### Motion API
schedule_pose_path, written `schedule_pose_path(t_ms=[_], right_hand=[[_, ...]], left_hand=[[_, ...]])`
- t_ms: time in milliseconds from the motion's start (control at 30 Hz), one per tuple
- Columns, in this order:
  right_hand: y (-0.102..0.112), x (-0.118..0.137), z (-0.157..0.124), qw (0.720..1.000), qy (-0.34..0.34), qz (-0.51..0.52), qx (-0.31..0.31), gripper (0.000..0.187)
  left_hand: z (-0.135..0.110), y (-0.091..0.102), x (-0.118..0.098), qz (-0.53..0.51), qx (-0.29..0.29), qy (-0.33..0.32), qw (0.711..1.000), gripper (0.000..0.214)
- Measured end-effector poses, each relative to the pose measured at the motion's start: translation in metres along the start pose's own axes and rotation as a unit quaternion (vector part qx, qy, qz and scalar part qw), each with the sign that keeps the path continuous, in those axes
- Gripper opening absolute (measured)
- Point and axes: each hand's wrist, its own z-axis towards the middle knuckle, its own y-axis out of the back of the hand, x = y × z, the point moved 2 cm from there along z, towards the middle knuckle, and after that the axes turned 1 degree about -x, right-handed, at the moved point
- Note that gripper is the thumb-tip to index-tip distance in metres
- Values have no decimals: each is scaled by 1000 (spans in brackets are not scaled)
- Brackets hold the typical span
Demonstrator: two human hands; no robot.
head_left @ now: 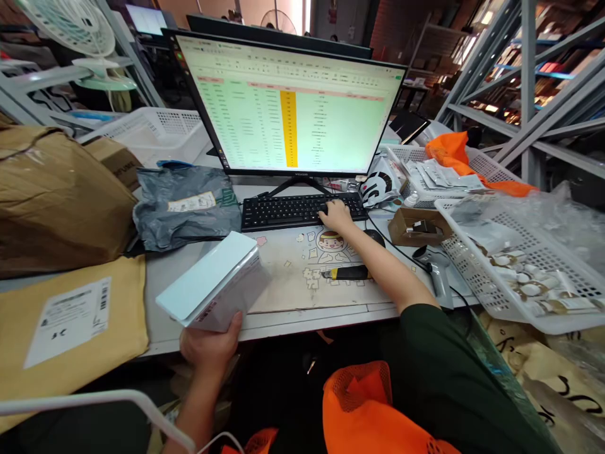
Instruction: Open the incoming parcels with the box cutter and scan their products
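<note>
My left hand (212, 340) is closed around the lower end of a pale blue and white box (210, 274), which has reddish print on its side. The box is tilted over the desk's front edge, and some of my fingers are hidden beneath it. On the right part of the black keyboard (283, 210) rests my right hand (337, 215), fingers down on the keys and nothing held. Behind the keyboard stands a monitor (236, 107) showing a spreadsheet with one yellow column. A black and yellow utility knife (350, 272) lies on the cartoon desk mat (283, 293), below my right forearm.
At left are a grey plastic mailer (184, 221), a yellow padded envelope (127, 315) and a large brown parcel (61, 195). At right, a mouse (375, 238), a barcode scanner (439, 277), a small open carton (401, 228) and a white basket of small bottles (472, 277) crowd the desk.
</note>
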Motion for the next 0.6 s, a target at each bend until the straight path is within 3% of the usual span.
schedule_pose_path(t_ms=[167, 300, 467, 600], right_hand=[[-4, 12, 20, 999, -8, -10, 33, 62], [-1, -3, -8, 1000, -21, -16, -15, 63], [-9, -22, -52, 998, -34, -32, 37, 63], [-15, -23, -58, 1000, -12, -26, 7, 64]], left_hand=[[-1, 0, 0, -8, 7, 12, 1000, 94], [-2, -1, 1, -16, -1, -5, 1000, 99], [-2, -5, 6, -11, -22, -20, 1000, 95], [-1, -5, 5, -7, -6, -12, 1000, 94]])
